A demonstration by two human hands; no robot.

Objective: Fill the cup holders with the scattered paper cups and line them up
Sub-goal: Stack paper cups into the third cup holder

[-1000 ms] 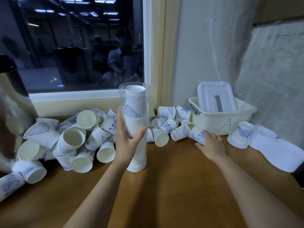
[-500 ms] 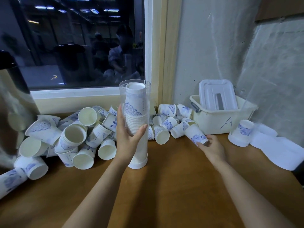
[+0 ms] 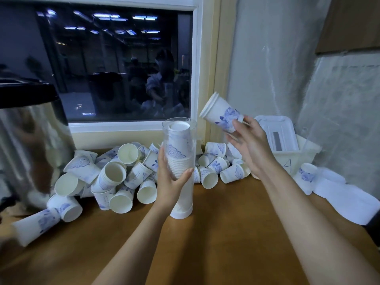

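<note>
On the brown tabletop (image 3: pixel 226 243), near the middle, we see a clear cup holder (image 3: pixel 186 138) standing straight up. A stack of paper cups inside it reaches almost to its top. The left hand (image 3: pixel 171 182) is wrapped around the middle of the holder, with the thumb on one side and the fingers on the other.

Up in the air, just to the right of the holder's top, the right hand (image 3: pixel 250 149) pinches one paper cup (image 3: pixel 221 115) by its bottom end. This cup is tipped, with its rim pointing up and to the left. It does not touch the holder.

We see a big heap of loose cups (image 3: pixel 115 173) lying every which way to the left of the holder, under the dark window (image 3: pixel 113 68). A smaller bunch of cups (image 3: pixel 216 163) lies to the right, behind the right arm. A shiny metal pot (image 3: pixel 30 140) stands at the far left. At the right sits a white box (image 3: pixel 304 153) marked with an A, with a lid (image 3: pixel 275 130) leaning in it. Beside it one cup (image 3: pixel 306 173) stands upside down next to some white paper (image 3: pixel 347 198).
</note>
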